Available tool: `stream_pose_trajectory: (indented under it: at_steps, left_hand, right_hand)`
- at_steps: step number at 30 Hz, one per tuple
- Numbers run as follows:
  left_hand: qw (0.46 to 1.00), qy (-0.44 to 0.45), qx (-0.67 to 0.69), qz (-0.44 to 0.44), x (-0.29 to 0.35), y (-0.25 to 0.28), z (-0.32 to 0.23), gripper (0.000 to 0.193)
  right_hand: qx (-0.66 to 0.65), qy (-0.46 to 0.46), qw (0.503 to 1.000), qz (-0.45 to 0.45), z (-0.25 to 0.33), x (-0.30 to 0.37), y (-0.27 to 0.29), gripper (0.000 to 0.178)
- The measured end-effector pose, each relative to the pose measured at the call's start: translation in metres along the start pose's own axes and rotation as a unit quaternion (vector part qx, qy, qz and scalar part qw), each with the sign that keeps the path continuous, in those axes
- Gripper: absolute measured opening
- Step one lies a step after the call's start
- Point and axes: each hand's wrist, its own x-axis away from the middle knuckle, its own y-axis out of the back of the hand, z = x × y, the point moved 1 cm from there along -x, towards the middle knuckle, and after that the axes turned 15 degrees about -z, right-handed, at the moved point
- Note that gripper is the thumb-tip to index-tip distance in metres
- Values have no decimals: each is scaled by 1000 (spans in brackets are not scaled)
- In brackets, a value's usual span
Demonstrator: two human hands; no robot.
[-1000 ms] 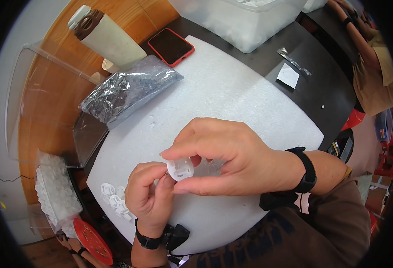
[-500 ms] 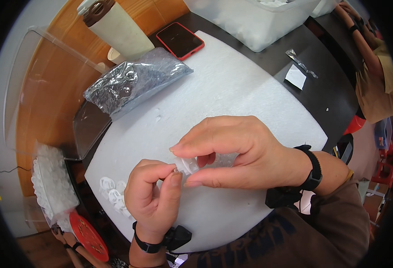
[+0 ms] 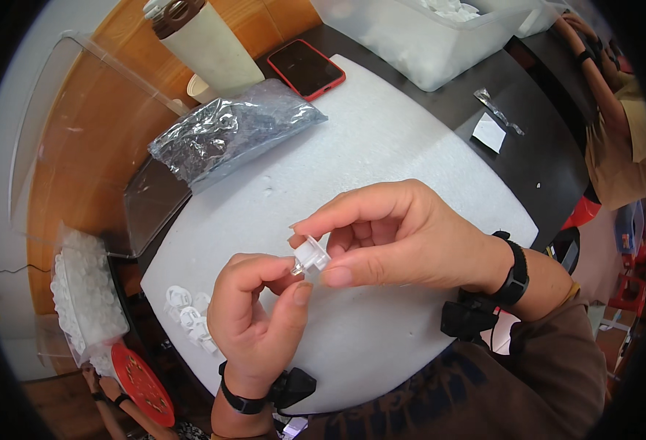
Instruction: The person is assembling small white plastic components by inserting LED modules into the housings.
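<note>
A small white, partly clear plastic part [image 3: 312,255] sits between the thumb and fingers of my right hand [image 3: 411,242], a little above the white sheet. A tiny shiny metal piece [image 3: 297,270] shows at the part's left end; how it is joined I cannot tell. My left hand [image 3: 253,312] is close by on the left. Its index fingertip is at the metal piece, apparently touching, while the thumb stands apart below. Left of that hand, several flat white plastic pieces [image 3: 188,317] lie on the sheet, partly hidden by it.
Beyond my hands lies a silvery plastic bag [image 3: 235,132], with a red-cased phone [image 3: 307,69] and a cream tumbler [image 3: 213,55] behind. A translucent bin [image 3: 425,55] stands at the back right. At left are a bag of clear parts [image 3: 88,293] and a red tray [image 3: 141,385]; other people work nearby.
My left thumb and index finger have parted from their pinch. The right hand has turned slightly, bringing the plastic part up into fuller view with the metal piece at its end.
</note>
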Motion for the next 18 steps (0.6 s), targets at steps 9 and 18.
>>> stream_pose_trajectory:
  at_steps: [9, 18]
  left_hand:
    - [997, -61, -29, -37, 2, 3, -3, 20]
    - [992, -98, -75, -34, 1, 2, -6, 20]
  right_hand:
    - [-49, -103, 993, -1, 4, -1, -2, 32]
    - [-66, -130, 989, 35, 3, -1, 0, 41]
